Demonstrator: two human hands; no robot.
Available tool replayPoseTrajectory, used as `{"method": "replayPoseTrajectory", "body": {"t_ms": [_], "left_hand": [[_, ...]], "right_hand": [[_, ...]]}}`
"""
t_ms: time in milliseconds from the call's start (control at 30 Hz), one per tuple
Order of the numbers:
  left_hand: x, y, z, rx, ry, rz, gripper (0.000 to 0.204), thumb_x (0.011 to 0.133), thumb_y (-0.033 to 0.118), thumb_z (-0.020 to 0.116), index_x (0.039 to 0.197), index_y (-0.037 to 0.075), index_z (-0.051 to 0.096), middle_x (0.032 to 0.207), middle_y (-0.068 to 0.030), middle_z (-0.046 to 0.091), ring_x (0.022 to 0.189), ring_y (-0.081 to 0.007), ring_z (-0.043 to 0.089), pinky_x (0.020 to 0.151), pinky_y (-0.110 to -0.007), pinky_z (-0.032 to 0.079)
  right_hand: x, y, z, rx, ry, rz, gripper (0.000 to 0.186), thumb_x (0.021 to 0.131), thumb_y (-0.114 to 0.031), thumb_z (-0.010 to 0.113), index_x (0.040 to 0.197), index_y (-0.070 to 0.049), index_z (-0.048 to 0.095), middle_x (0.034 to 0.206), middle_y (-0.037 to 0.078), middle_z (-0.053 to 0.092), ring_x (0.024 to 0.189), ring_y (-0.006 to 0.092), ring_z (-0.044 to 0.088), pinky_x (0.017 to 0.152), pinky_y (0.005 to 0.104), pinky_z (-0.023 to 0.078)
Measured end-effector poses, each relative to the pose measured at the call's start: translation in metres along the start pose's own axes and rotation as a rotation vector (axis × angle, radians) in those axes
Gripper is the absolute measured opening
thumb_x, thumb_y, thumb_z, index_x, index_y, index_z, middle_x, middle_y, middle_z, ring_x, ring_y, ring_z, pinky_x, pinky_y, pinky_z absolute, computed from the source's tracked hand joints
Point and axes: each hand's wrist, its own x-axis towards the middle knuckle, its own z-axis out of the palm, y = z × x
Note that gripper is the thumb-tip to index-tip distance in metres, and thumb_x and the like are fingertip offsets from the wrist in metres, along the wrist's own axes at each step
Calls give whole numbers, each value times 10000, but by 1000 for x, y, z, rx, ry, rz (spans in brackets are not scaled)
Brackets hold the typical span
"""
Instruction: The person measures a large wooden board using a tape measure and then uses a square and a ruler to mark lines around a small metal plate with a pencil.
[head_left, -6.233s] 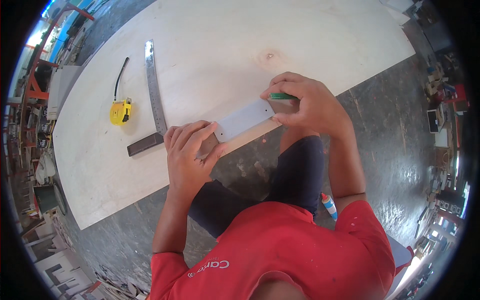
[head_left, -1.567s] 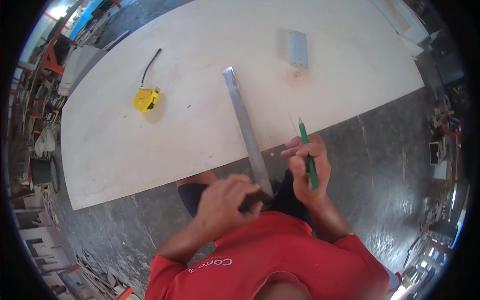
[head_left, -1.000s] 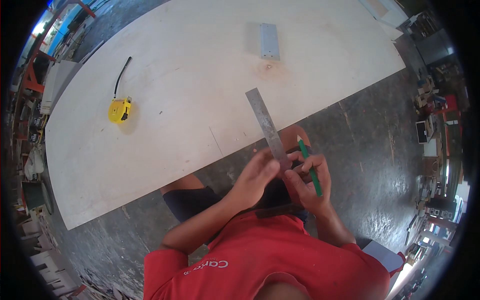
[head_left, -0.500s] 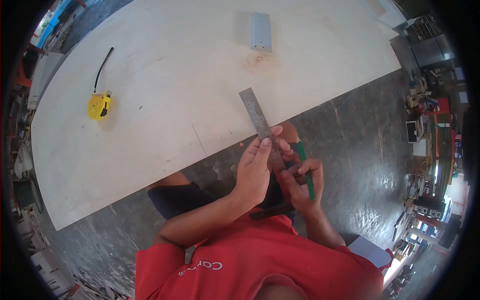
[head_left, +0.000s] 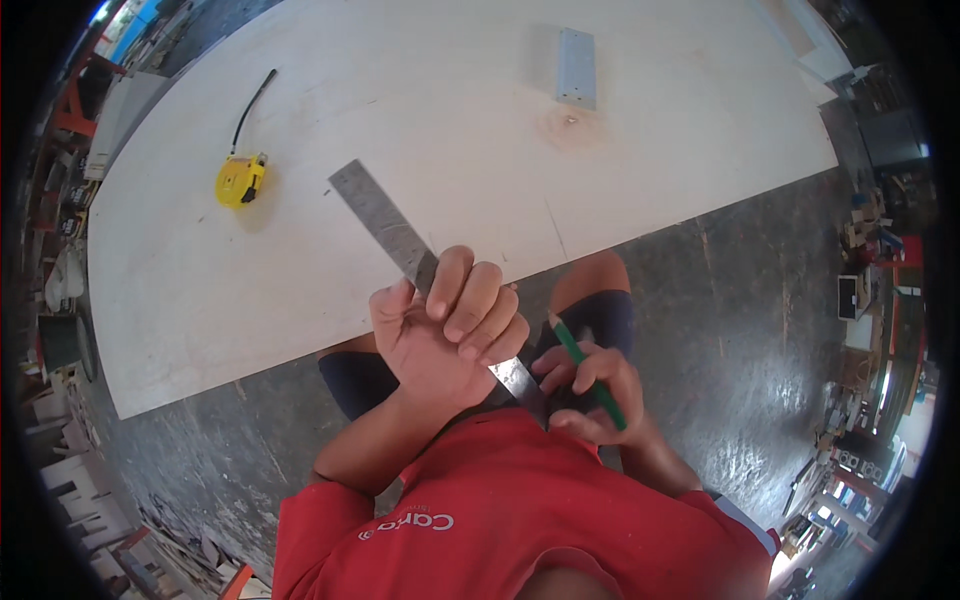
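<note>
My left hand (head_left: 440, 340) is closed around the long blade of a steel square (head_left: 375, 210), which slants up-left toward the pale plywood board (head_left: 230, 320) and shows again below my fingers; its lower end is partly hidden. My right hand (head_left: 610, 385) grips a green pencil (head_left: 585, 370), tip up, beside that lower end; whether it touches the metal I cannot tell. A yellow tape measure (head_left: 240, 180) with a black strap lies at left on the board. A grey, drilled rectangular piece (head_left: 576, 65) lies toward the back, near a knot. A thin line (head_left: 555, 228) marks the board near its edge.
My knees (head_left: 590, 280) are at the board's near edge, above a grey concrete floor (head_left: 730, 330). Cluttered materials and shelving (head_left: 865, 300) line the right side; more stacked pieces (head_left: 70, 390) and a red frame (head_left: 75, 105) are at left. Pale sheets (head_left: 795, 40) lie at the back right.
The grey piece, held in both hands earlier, now lies farther back. The square was picked up; in the last half second my left hand turned it, swinging its upper end leftward.
</note>
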Motion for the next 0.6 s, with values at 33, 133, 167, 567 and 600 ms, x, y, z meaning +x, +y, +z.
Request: {"method": "replayPoseTrajectory", "body": {"t_ms": [33, 133, 167, 567, 600], "left_hand": [[-2, 3, -2, 13, 1, 7, 328, 1064, 448, 507, 907, 162, 475, 751, 16, 489, 606, -126, 460, 553, -290, 384], [-4, 6, -3, -51, -11, -40, 344, 1063, 485, 460, 929, 168, 439, 764, 25, 471, 635, -114, 441, 595, -306, 400], [-4, 6, -1, -2, 17, -48, 364, 1066, 518, 464, 962, 171, 442, 763, 24, 472, 643, -122, 449, 611, -312, 415], [-53, -19, 7, 430, 606, -153, 480, 1167, 294, 361, 1510, -24, 474, 1232, -154, 667, 1156, -248, 655, 1056, -415, 518], [-54, -19, 3, 454, 630, -154, 464, 1169, 285, 377, 1493, -29, 488, 1210, -147, 670, 1100, -232, 656, 1015, -399, 530]], "right_hand": [[3, -2, 3, 10, -5, -9, 522, 845, -167, 940, 1109, -127, 492, 1095, 193, 733, 995, 297, 775, 800, 425, 599], [13, -11, 14, -346, 21, -131, 575, 763, -178, 988, 1039, -166, 484, 997, 136, 730, 725, 247, 734, 628, 348, 558], [15, -14, 17, -341, 21, -136, 575, 763, -178, 988, 1039, -166, 484, 997, 136, 730, 725, 247, 734, 628, 348, 558], [34, -9, 41, -588, 129, -84, 529, 742, -71, 960, 1004, -128, 505, 998, 110, 686, 812, 280, 739, 616, 344, 592], [32, -9, 45, -608, 121, -61, 532, 746, -76, 968, 993, -124, 499, 1019, 118, 685, 867, 285, 741, 648, 351, 599]]}}
